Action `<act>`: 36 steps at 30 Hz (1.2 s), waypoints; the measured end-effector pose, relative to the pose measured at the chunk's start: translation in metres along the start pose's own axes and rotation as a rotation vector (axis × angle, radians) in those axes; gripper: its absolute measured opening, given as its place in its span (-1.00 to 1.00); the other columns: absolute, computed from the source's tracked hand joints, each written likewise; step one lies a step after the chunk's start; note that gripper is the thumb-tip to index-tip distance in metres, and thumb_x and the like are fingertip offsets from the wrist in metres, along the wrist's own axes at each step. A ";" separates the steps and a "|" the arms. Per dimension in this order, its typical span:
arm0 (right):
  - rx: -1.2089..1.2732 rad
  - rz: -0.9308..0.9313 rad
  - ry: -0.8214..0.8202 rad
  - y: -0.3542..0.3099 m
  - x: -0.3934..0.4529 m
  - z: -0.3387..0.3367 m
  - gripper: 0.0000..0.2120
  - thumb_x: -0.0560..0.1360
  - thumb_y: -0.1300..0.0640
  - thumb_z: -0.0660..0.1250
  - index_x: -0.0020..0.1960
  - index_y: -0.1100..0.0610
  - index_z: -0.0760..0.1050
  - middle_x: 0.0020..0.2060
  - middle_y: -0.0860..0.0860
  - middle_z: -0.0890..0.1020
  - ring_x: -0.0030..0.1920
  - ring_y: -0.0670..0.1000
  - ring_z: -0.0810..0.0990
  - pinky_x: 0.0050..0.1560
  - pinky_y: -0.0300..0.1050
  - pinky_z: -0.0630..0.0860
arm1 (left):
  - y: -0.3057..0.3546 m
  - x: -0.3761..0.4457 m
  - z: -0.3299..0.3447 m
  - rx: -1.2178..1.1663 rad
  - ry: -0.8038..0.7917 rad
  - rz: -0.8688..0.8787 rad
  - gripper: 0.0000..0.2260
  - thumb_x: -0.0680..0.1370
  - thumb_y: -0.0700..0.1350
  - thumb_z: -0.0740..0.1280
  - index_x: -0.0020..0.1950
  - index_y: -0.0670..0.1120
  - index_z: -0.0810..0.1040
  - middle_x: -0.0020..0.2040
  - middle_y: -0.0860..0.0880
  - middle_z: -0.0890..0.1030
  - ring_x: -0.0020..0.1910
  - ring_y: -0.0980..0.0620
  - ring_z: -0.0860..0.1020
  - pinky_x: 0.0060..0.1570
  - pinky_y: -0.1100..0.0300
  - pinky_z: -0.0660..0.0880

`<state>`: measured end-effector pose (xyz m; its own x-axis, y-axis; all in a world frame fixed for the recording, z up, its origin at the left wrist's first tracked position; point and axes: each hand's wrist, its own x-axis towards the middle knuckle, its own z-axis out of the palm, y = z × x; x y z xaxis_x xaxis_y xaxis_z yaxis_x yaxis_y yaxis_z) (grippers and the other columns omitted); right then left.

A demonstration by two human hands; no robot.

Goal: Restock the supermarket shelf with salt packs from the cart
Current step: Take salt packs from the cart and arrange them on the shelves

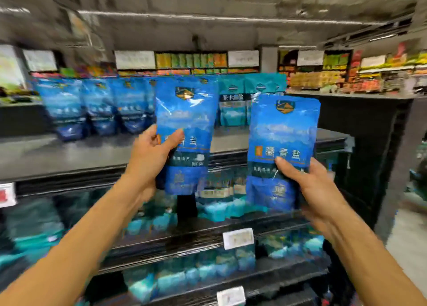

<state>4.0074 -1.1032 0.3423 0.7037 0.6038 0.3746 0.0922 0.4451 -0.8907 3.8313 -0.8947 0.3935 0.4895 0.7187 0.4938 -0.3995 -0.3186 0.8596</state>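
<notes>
Salt packs, two of them, are up in front of the shelf (115, 153), one in each of my hands. My left hand (147, 158) grips the left pack (187, 121) by its lower left edge, thumb curled over the front just beside the printed characters, the other fingers hidden behind the pouch. That pack stands upright, its top level with the row (92, 107) of matching blue packs on the top board. My right hand (309, 185) grips the right pack (284, 139) near its lower right corner, thumb pressed on the dark band across the front, fingers wrapped round the back. This pack is upright too, held a little lower than the other and apart from it.

Between the two held packs, further back on the same board, stand two teal packs (245, 102) (a different print, with a dark stripe). The board in front of the row is bare grey. Below it, lower shelves carry teal and blue goods, too blurred to read, with white price tags (238, 238) clipped to the shelf edges. Behind the unit, far shelves (346, 74) hold yellow, green and red goods, all smeared by blur.
</notes>
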 end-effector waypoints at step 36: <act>-0.886 0.057 -0.342 0.134 0.275 0.439 -0.34 0.24 -0.09 0.64 0.12 0.24 0.45 0.03 0.11 0.57 -0.02 0.11 0.53 -0.07 -0.07 0.50 | -0.022 0.221 -0.374 0.598 0.087 -0.360 -0.73 0.46 -0.25 0.49 0.14 -0.16 0.61 -0.27 -0.02 0.65 -0.50 0.17 0.55 -0.59 0.36 0.44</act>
<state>3.9041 -0.5877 0.4393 0.4921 0.8325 0.2544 0.6635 -0.1695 -0.7287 3.6582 -0.4974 0.4351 0.4373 0.8822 0.1746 0.2828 -0.3192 0.9045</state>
